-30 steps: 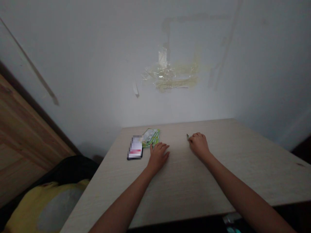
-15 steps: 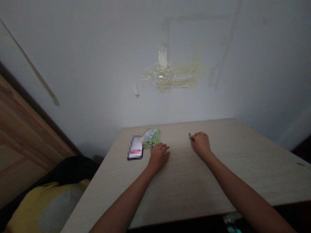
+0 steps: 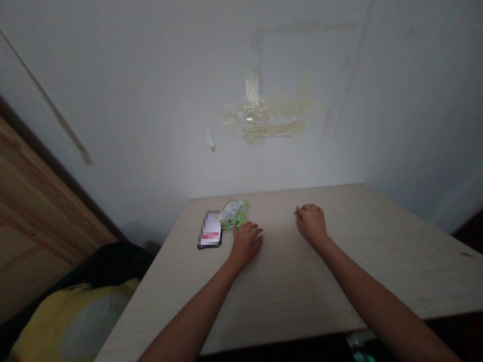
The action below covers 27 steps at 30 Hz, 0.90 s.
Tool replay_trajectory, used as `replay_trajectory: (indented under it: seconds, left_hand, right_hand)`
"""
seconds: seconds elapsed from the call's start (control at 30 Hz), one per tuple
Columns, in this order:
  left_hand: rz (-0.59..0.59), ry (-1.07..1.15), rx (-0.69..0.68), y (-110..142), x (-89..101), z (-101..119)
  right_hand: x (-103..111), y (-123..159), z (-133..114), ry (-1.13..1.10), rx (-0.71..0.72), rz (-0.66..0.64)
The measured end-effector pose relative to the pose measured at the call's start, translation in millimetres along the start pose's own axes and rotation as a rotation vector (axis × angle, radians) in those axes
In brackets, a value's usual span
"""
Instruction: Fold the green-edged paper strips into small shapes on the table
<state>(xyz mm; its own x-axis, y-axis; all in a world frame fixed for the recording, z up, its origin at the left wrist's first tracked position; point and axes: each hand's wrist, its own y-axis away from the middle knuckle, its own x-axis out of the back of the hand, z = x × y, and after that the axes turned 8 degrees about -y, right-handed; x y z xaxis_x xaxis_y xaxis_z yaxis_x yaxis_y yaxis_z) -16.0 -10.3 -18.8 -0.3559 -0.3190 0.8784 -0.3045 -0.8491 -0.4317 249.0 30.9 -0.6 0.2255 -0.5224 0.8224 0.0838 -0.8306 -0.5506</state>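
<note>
My left hand (image 3: 247, 241) lies on the pale wooden table (image 3: 275, 301) with its fingers apart and nothing in it. Its fingertips are close to the near edge of several green-and-white packets (image 3: 234, 213), which lie in an overlapping pile. Left of the packets is a phone (image 3: 210, 231) with its screen lit and blurred. My right hand (image 3: 311, 221) rests farther right, fingers pinched together on a small dark, shiny object (image 3: 297, 209). Only its tip sticks out past the fingers, so its kind is hidden.
A white wall (image 3: 151, 125) with torn clear tape (image 3: 260, 118) rises behind the table. To the left are a wooden panel (image 3: 33, 211) and a yellow and grey soft item (image 3: 75, 317) beside black fabric. Something shiny (image 3: 360, 339) sits below the table's front edge.
The small object in my right hand has turned, and less of it shows beyond the fingertips. My left hand, the phone and the packets stay where they were.
</note>
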Motion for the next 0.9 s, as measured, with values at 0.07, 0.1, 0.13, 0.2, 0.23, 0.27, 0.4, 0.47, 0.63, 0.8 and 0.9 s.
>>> replay_trajectory:
  seconds: [0.07, 0.1, 0.13, 0.2, 0.23, 0.27, 0.4, 0.47, 0.63, 0.8, 0.9]
  left_hand:
    - [0.005, -0.017, 0.001, 0, -0.5, 0]
    - [0.01, -0.029, 0.003, 0, -0.3, 0]
    - [0.019, -0.046, 0.006, 0, 0.1, 0]
    - [0.048, -0.089, 0.015, 1, 2.4, 0]
    - [0.067, -0.117, 0.023, 1, 4.1, 0]
    - [0.085, -0.146, 0.029, 0, 6.3, 0]
    - [0.128, -0.266, 0.107, -2, 15.8, -1]
    - [0.143, -0.306, 0.149, -4, 18.7, -3]
    - [0.114, -0.348, 0.277, -8, 14.7, -8]
    - [0.052, -0.384, 0.283, -6, 7.4, -11]
    - [0.062, -0.422, 0.27, -5, 8.1, -10]
  right_hand:
    - [1, 0, -1, -0.025, 0.009, 0.029]
    - [2, 0, -2, -0.05, 0.024, 0.041]
    - [2, -1, -3, -0.081, 0.047, 0.05]
    - [0, 0, -7, -0.166, 0.12, 0.045]
    - [-2, 0, -10, -0.217, 0.158, 0.031]
    - [-5, 1, -14, -0.277, 0.202, 0.004]
    - [-19, 9, -31, -0.496, 0.348, -0.129]
    - [-24, 14, -38, -0.557, 0.378, -0.214]
    - [-26, 16, -41, -0.624, 0.371, -0.337]
    - [-23, 13, -36, -0.661, 0.352, -0.361]
    - [-23, 13, -36, -0.661, 0.353, -0.359]
